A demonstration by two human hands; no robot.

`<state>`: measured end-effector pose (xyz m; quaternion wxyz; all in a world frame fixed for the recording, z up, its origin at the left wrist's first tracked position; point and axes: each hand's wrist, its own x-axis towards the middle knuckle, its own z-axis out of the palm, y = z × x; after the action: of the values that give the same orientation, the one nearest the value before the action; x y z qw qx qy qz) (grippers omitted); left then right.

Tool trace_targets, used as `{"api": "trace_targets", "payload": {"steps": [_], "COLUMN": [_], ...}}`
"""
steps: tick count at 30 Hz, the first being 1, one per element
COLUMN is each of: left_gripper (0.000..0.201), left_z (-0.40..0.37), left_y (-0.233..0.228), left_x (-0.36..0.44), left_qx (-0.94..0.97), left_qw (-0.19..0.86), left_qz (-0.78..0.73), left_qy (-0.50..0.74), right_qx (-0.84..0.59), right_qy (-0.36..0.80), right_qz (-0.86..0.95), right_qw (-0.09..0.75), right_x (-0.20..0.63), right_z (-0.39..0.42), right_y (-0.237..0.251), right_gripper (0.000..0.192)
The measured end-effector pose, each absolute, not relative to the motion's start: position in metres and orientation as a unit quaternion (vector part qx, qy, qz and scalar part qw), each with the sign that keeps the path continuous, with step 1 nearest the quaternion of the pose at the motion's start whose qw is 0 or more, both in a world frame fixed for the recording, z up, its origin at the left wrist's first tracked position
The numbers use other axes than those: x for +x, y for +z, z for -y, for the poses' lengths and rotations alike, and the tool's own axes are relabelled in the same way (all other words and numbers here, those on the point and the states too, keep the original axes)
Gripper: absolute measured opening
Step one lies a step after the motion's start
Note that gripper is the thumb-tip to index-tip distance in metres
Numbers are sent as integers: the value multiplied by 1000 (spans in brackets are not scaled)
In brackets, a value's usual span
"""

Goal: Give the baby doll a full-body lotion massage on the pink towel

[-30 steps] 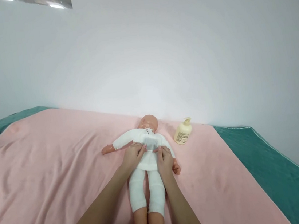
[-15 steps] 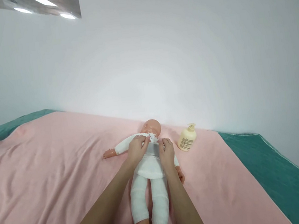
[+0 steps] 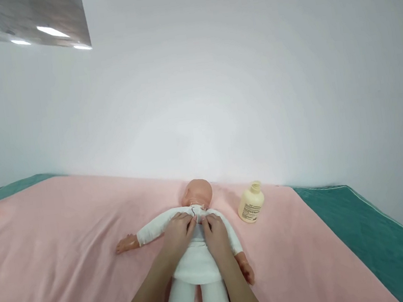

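Note:
A baby doll (image 3: 198,265), its torso, upper arms and legs covered in white cloth, lies stretched out with its bald head (image 3: 198,193) toward the wall. My left hand (image 3: 179,230) rests on the upper torso, thumb and fingers pinched on the white cloth (image 3: 194,211) just below the neck. Close beside it, my right hand (image 3: 214,228) pinches the same cloth, fingers curled. A short dark line, perhaps a thread, shows on the cloth between neck and hands. The doll's lower legs are out of view.
To the right of the doll stands a pale yellow bottle (image 3: 251,205) with printed text. A pink sheet (image 3: 70,252) with wrinkles lies under everything, over a green cover (image 3: 367,228). Behind rises a white wall (image 3: 253,89), with a reflective panel (image 3: 39,19) at upper left.
My hands have come closer together, and the cloth between them shows less. The whole view has tilted up, so doll and bottle sit lower in the picture.

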<state>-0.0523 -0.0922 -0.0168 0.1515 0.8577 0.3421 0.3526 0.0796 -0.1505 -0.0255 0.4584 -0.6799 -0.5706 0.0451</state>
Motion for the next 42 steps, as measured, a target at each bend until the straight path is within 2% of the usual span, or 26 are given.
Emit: {"api": "trace_targets", "payload": {"steps": [5, 14, 21, 28, 36, 42], "left_gripper": [27, 27, 23, 26, 25, 25], "left_z": [92, 90, 89, 87, 85, 83], "left_y": [-19, -21, -22, -24, -29, -31], "left_x": [-52, -51, -51, -50, -49, -49], "left_qx": [845, 858, 855, 864, 855, 862], "left_qw": [149, 166, 151, 157, 127, 131], "left_qz": [-297, -328, -305, -307, -305, -304], "left_qy": [419, 358, 392, 367, 400, 384], "right_qx": [-636, -669, -630, -664, -641, -662], "right_qy": [35, 53, 50, 59, 37, 31], "right_qz": [576, 598, 591, 599, 615, 625], "right_qw": [513, 438, 502, 442, 458, 413], "right_x": [78, 79, 77, 78, 80, 81], "right_z": [156, 150, 157, 153, 153, 151], "right_y": [-23, -23, -20, -20, -26, -29], "right_gripper": [24, 31, 27, 32, 34, 38]}}
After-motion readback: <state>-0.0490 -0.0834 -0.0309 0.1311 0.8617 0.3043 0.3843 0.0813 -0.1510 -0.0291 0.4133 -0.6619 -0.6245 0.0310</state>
